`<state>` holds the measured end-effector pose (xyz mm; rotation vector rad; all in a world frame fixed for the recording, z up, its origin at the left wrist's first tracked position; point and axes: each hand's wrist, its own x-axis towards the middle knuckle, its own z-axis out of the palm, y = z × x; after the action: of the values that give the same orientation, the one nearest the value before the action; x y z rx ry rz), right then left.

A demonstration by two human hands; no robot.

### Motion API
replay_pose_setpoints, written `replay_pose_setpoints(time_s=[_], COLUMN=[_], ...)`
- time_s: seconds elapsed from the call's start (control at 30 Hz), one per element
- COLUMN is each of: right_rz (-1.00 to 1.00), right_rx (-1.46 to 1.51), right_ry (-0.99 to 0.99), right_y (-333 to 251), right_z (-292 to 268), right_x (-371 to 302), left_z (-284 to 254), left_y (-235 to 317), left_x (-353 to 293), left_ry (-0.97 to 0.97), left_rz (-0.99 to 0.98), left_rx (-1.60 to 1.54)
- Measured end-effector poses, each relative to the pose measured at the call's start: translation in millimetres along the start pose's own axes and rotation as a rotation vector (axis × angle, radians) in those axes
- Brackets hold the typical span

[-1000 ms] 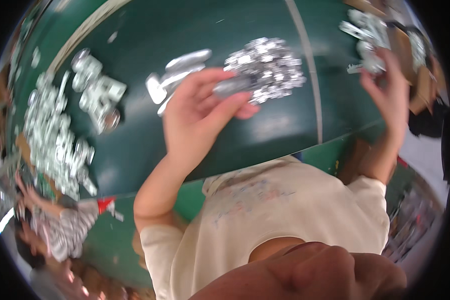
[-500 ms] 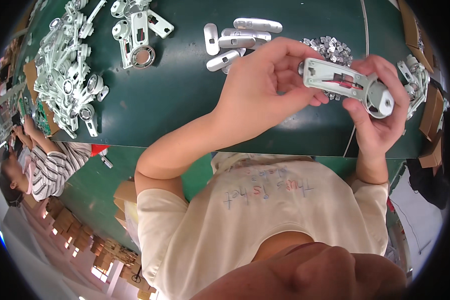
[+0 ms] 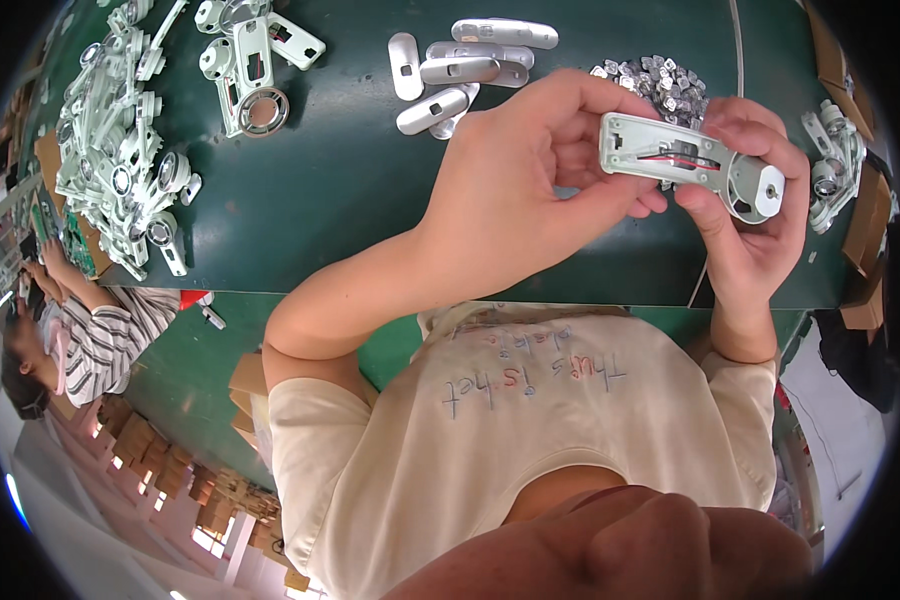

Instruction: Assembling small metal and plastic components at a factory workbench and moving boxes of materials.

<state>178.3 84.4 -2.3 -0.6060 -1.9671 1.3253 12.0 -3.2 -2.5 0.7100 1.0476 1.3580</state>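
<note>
A white plastic fan housing [image 3: 652,150], long and narrow with a round motor end, is held up between my two hands above the dark green table. Its open side faces up and shows red and black wires inside. My left hand [image 3: 540,195] grips the rectangular end, thumb along the lower edge and fingers curled behind, partly hidden. Around the motor end closes my right hand [image 3: 760,215], thumb below and fingers over the far side. Just behind the housing lies a heap of small silver metal pieces [image 3: 660,85]. Several silver oval covers [image 3: 460,70] lie beyond my left hand.
A large pile of white fan housings [image 3: 120,170] spreads over the table's left side, with a smaller group [image 3: 250,70] near it. More white parts [image 3: 835,165] sit at the right by cardboard boxes [image 3: 865,230]. A person in a striped shirt [image 3: 120,335] works at the far left.
The housing has tilted slightly in my hands and its wires sit differently. A small dark round piece at its left end is no longer visible. The view has shifted a little.
</note>
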Motion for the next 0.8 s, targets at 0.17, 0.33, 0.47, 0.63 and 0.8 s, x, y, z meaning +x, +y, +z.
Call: replay_pose_setpoints(time_s=[0.17, 0.33, 0.47, 0.63, 0.8], right_rz=[-0.005, -0.023, -0.070, 0.562, 0.470], right_rx=[-0.001, -0.011, -0.113, 0.444, 0.182], right_ry=[-0.011, -0.021, -0.082, -0.004, 0.028], right_y=[1, 1, 2, -13, -6], right_z=[1, 2, 3, 4, 3], right_x=[-1, -2, -2, 1, -1], left_z=[0, 1, 1, 0, -7], left_y=[-1, -1, 0, -5, -15], left_x=[-1, -1, 0, 1, 3], left_ry=[-0.002, 0.025, 0.054, 0.125, 0.104], left_rz=[0.037, 0.117, 0.024, 0.098, 0.124], left_rx=[0.008, 0.011, -0.029, 0.147, 0.367])
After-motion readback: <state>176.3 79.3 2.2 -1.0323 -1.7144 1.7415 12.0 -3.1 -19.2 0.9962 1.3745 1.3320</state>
